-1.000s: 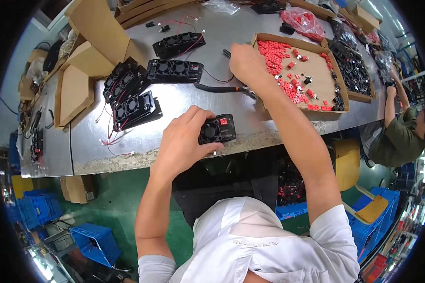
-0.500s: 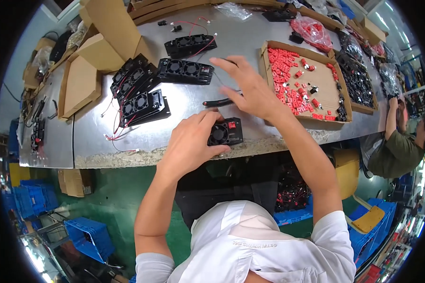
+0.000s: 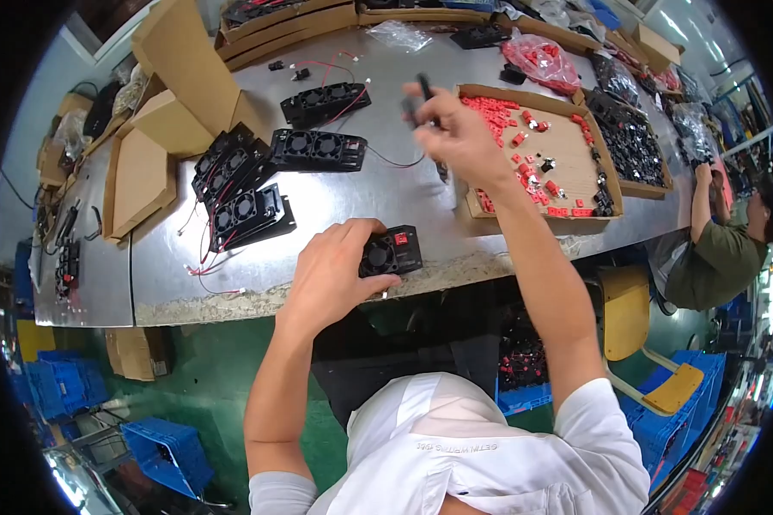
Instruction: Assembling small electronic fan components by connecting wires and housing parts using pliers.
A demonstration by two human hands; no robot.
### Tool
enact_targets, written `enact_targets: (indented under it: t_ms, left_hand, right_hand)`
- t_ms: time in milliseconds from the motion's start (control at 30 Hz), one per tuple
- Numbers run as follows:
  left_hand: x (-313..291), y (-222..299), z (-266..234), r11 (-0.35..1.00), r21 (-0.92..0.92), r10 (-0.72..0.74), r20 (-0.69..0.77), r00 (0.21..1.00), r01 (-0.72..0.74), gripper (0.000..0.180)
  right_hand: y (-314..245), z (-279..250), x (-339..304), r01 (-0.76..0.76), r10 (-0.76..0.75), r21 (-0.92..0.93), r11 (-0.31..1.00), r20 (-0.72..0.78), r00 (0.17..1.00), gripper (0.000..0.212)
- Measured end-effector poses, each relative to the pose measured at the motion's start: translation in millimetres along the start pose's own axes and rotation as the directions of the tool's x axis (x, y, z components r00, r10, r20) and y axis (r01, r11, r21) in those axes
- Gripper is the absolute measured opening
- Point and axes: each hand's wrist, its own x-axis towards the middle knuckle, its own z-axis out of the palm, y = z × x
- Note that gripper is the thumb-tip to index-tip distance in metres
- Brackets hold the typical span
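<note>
My left hand (image 3: 328,262) is wrapped round a black fan housing (image 3: 392,251) near the table's front edge. A round fan and a small red switch face up on the housing. To the right of it and farther back, my right hand (image 3: 465,142) is raised, its fingers closed on a slim black tool (image 3: 424,86) that is blurred by motion, so its exact kind does not show. A twin-fan black unit (image 3: 319,150) lies left of my right hand, with a thin cable trailing from it. Another twin-fan unit (image 3: 326,103) lies behind that one.
Several black fan units (image 3: 247,209) with red wires are piled on the left. An open cardboard box (image 3: 142,176) stands beyond them. On the right, a shallow carton (image 3: 558,210) holds red and black parts, next to a tray of black parts (image 3: 631,146). A co-worker (image 3: 720,249) is at far right.
My right hand has closed on the slim black tool that lay on the table and lifted it away and back. My left hand stays on the fan housing. The view has shifted slightly.
</note>
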Motion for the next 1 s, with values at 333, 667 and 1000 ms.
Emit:
enact_targets:
  t_ms: [333,667,1000]
  left_hand:
    - [-2,1,1,0.998,0.032,-0.057,0.004,0.998,0.057,0.057]
    - [-3,0,4,0.998,0.050,-0.040,-0.029,0.999,0.042,0.060]
    - [-1,0,6,0.998,0.035,-0.057,-0.027,0.998,0.058,0.060]
  right_hand:
    - [-40,-6,-54,0.146,0.176,0.849,0.508,-0.269,0.947,0.043]
    - [-68,1,-125,-0.222,0.176,-0.079,0.972,-0.386,0.906,0.060]
    - [-18,-36,-158,-0.311,0.053,-0.599,0.738,-0.408,0.911,0.058]
